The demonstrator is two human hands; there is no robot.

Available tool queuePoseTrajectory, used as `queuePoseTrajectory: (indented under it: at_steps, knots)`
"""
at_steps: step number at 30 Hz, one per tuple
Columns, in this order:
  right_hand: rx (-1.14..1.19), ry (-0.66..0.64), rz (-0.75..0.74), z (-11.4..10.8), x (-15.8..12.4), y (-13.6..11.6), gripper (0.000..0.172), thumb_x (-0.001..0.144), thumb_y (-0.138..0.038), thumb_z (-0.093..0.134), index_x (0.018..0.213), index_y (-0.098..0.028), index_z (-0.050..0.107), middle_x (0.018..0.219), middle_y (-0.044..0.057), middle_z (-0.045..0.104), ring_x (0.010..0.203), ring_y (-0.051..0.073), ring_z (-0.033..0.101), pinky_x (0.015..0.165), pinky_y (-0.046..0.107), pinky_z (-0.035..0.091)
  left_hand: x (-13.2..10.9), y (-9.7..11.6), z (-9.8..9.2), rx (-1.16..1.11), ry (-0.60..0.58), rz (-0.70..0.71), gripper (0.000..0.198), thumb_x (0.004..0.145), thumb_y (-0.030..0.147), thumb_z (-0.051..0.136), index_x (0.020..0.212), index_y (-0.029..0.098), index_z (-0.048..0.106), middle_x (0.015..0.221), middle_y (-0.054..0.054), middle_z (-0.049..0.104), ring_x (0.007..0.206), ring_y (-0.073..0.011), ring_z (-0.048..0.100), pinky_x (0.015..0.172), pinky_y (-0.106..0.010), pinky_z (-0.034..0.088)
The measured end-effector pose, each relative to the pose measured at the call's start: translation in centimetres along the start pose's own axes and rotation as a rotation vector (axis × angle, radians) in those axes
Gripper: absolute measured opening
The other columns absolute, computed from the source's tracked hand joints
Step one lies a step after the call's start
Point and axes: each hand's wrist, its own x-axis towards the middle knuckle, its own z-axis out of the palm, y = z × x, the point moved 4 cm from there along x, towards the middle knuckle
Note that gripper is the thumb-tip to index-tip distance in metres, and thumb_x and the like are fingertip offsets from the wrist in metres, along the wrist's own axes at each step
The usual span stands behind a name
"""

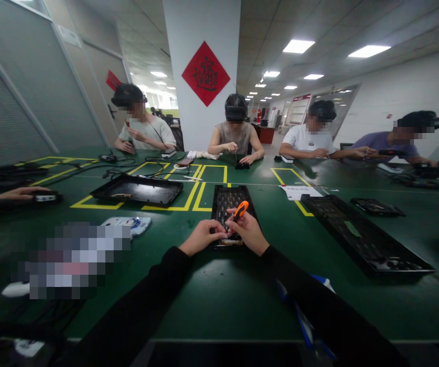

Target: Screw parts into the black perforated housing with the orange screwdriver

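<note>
A long black plastic tray with rows of small holes or fittings lies on the table straight in front of me. My right hand is closed around an orange and black screwdriver, held tilted with its shaft pointing down and left at the near part of the tray. My left hand is over the tray's near left edge, thumb and fingers pinched together beside the screwdriver's tip. A small dark piece shows at those fingers, too small to name. The tip itself is hidden among the fingers.
On the right lies a long black casing with a green strip. A shallow black tray lies to the left, behind a blurred pile. Several people sit across the green table. A co-worker's hand reaches in from the left.
</note>
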Motion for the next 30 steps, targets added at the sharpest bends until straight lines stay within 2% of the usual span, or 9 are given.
queuePoseTrajectory:
  at_steps: [5,10,16,25,30]
  knots:
    - [0.033,0.031,0.017,0.01,0.01,-0.19,0.037,0.065,-0.027,0.067,0.095,-0.018,0.047,0.083,0.003,0.061,0.065,0.012,0.059,0.060,0.027,0.051,0.01,0.05,0.03,-0.001,-0.002,0.009,0.027,0.067,0.040,0.062,0.069,0.013,0.063,0.067,-0.002,0.061,0.063,-0.0107,0.052,0.063,-0.023,0.040]
    - [-0.033,0.051,0.013,-0.22,0.00,-0.02,0.029,0.066,-0.031,0.065,0.088,-0.015,0.056,0.085,0.005,0.062,0.062,0.011,0.057,0.062,0.028,0.050,-0.03,-0.04,0.06,-0.007,0.011,-0.013,0.028,0.065,0.040,0.063,0.069,0.013,0.062,0.066,-0.001,0.060,0.062,-0.0104,0.052,0.062,-0.022,0.040]
    - [-0.064,0.021,-0.008,-0.39,0.01,-0.12,0.038,0.072,-0.031,0.059,0.106,-0.016,0.057,0.090,0.006,0.062,0.062,0.009,0.054,0.061,0.026,0.048,0.02,-0.01,0.03,-0.032,0.013,0.001,0.028,0.064,0.041,0.064,0.070,0.013,0.062,0.065,-0.001,0.059,0.061,-0.0100,0.052,0.061,-0.022,0.040]
    - [-0.173,-0.008,-0.088,-0.18,-0.21,-0.28,0.042,0.083,-0.026,0.045,0.124,-0.020,0.042,0.096,0.005,0.059,0.068,0.010,0.051,0.067,0.028,0.045,0.18,-0.16,-0.20,-0.009,-0.007,0.055,0.023,0.072,0.036,0.058,0.081,0.016,0.067,0.078,-0.004,0.065,0.071,-0.0126,0.055,0.071,-0.025,0.041]
    - [-0.210,-0.015,-0.112,0.21,-0.51,-0.73,0.043,0.084,-0.026,0.043,0.127,-0.021,0.038,0.099,0.005,0.058,0.073,0.011,0.051,0.069,0.027,0.045,0.20,-0.10,-0.11,-0.013,-0.014,0.060,0.023,0.072,0.036,0.059,0.073,0.014,0.065,0.074,-0.003,0.065,0.069,-0.0118,0.055,0.068,-0.024,0.040]
